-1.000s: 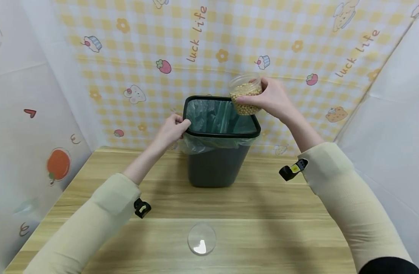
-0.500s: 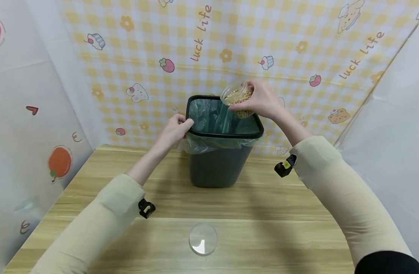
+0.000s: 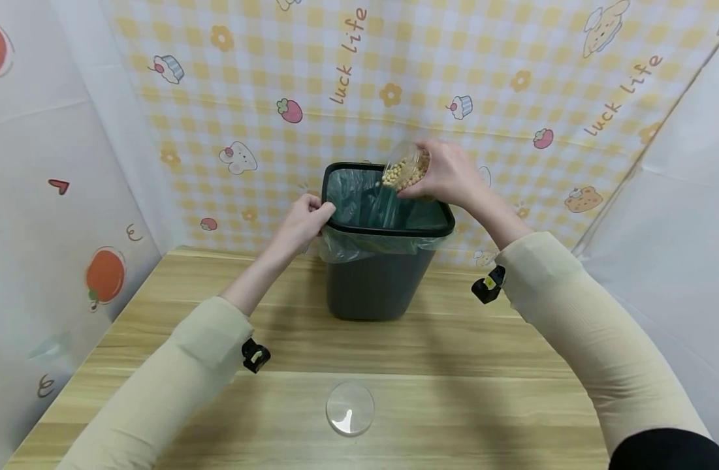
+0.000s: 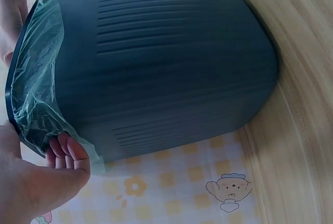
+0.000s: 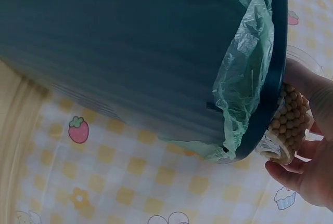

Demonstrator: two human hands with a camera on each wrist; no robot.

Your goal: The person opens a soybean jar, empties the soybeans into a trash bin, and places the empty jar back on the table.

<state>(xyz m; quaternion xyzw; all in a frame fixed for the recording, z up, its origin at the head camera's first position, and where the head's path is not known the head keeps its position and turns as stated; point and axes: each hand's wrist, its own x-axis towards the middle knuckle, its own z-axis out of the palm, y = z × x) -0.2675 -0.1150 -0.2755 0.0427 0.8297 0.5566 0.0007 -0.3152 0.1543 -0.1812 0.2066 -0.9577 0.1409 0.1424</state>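
A dark grey trash can (image 3: 371, 287) stands upright on the table, with a thin green bin liner (image 3: 350, 196) inside and folded out under its black rim. My left hand (image 3: 303, 222) grips the rim at the left side; its fingers curl beneath it against the liner (image 4: 39, 68) in the left wrist view. From the right, my right hand (image 3: 450, 173) holds a clear plastic jar (image 3: 407, 160) of soybeans. The jar tilts mouth-left over the can's opening, and the soybeans (image 3: 394, 175) have slid to its lip. The can's wall partly hides the jar in the right wrist view.
A round clear lid (image 3: 350, 408) lies on the wooden table (image 3: 418, 405) in front of the can. Behind hangs a yellow checked cloth (image 3: 247, 85), close to the can's back. White sheets (image 3: 676, 261) close off both sides.
My right hand has moved left with the jar and tipped it further, so the soybeans have shifted toward its mouth. My left hand has kept its hold on the rim.
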